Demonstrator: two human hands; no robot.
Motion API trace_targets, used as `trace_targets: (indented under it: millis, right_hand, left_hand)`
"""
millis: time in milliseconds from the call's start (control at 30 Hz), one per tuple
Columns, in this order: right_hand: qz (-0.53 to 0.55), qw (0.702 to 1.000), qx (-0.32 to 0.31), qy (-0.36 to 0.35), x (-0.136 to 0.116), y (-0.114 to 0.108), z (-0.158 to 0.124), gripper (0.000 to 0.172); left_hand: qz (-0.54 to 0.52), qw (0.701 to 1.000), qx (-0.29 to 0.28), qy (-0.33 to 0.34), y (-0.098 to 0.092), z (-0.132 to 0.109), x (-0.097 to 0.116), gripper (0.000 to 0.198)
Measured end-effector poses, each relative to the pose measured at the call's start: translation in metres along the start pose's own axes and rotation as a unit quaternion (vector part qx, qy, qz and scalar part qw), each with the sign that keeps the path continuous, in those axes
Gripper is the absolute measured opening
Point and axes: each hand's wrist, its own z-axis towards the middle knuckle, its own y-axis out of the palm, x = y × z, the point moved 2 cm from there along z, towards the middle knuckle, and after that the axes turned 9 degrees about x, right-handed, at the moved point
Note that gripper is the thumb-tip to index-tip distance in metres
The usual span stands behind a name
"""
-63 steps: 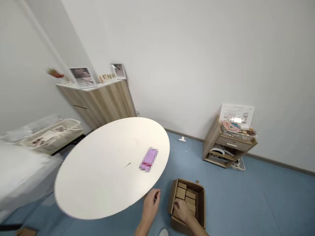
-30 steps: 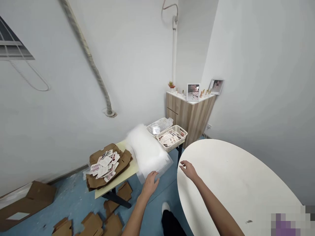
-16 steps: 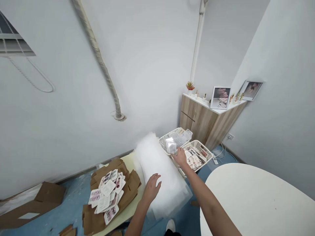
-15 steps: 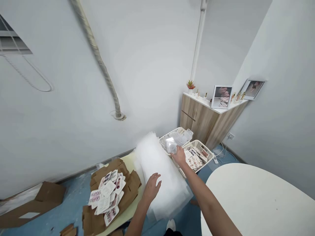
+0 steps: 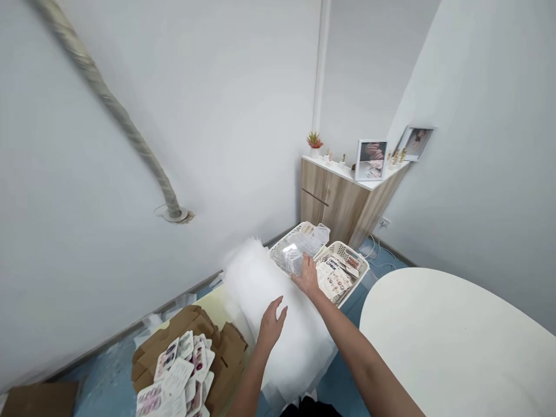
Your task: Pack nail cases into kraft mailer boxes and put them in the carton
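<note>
Your right hand [image 5: 307, 277] is extended forward, its fingers loosely together and against a clear plastic pack [image 5: 292, 259]; you cannot tell from this view whether they pinch the pack or only touch it. Your left hand [image 5: 271, 327] is spread, with its fingers parted, over the white sheeting stack [image 5: 299, 353], and contact with the surface appears likely but is not certain. Taking that stack as the reference, the clear plastic pack lies at its far right corner, among similar packs in a white lattice basket [image 5: 284, 243]. From your right hand, the pack lies forward and to your left, just beyond the fingertips. Your right hand is clearly the nearer; your left hand remains well back along the stack. The stack's long axis runs from close to your body, forward and left, toward that basket. A second basket [image 5: 343, 250] of printed cards [image 5: 334, 281] sits beyond the stack's right side, against the first basket. Flattened cardboard [image 5: 191, 318] lies to the stack's left, a round white table [image 5: 456, 347] stands to its right, and a wooden cabinet [image 5: 334, 200] stands beyond its far end.
</note>
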Motion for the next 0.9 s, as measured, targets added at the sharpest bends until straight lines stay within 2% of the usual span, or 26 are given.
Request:
trace_targets:
  millis: [100,200,267,333,367,433,500,567,633,700,800,900]
  right_hand:
    - [0.049,0.995,-0.024,-0.084,-0.002,-0.035,-0.023,0.091]
    - [0.08,0.986,-0.058,-0.137,-0.003,-0.072,-0.055,0.092]
    - [0.092,0.984,-0.072,-0.136,0.0,-0.095,-0.076,0.094]
    - [0.097,0.986,-0.067,-0.116,0.007,-0.116,-0.095,0.093]
    - [0.097,0.988,-0.058,-0.105,0.012,-0.126,-0.103,0.092]
    - [0.102,0.991,-0.032,-0.081,0.024,-0.149,-0.119,0.089]
    - [0.13,0.991,0.002,-0.027,0.039,-0.175,-0.134,0.086]
    - [0.188,0.978,0.039,0.086,0.057,-0.203,-0.152,0.077]
    - [0.256,0.936,0.069,0.231,0.075,-0.232,-0.174,0.061]
    - [0.312,0.885,0.077,0.336,0.089,-0.261,-0.199,0.052]
    - [0.38,0.836,0.062,0.392,0.107,-0.307,-0.236,0.057]
    - [0.422,0.809,0.077,0.401,0.128,-0.353,-0.274,0.06]
  left_hand:
    - [-0.14,0.98,-0.054,-0.135,0.004,0.02,0.02,0.063]
    - [-0.244,0.918,-0.199,-0.24,0.02,0.028,0.049,0.076]
    - [-0.265,0.875,-0.316,-0.254,0.036,0.024,0.07,0.079]
    - [-0.278,0.843,-0.392,-0.241,0.054,0.012,0.088,0.076]
    - [-0.284,0.835,-0.409,-0.234,0.064,0.005,0.095,0.074]
    - [-0.288,0.838,-0.408,-0.221,0.085,-0.009,0.107,0.071]
    - [-0.278,0.856,-0.392,-0.192,0.108,-0.024,0.119,0.072]
    - [-0.26,0.877,-0.381,-0.137,0.131,-0.04,0.133,0.075]
    - [-0.239,0.894,-0.376,-0.061,0.154,-0.062,0.15,0.08]
    - [-0.215,0.901,-0.375,0.028,0.176,-0.089,0.17,0.081]
    - [-0.177,0.899,-0.376,0.136,0.207,-0.14,0.197,0.076]
    - [-0.145,0.884,-0.397,0.2,0.239,-0.193,0.217,0.074]
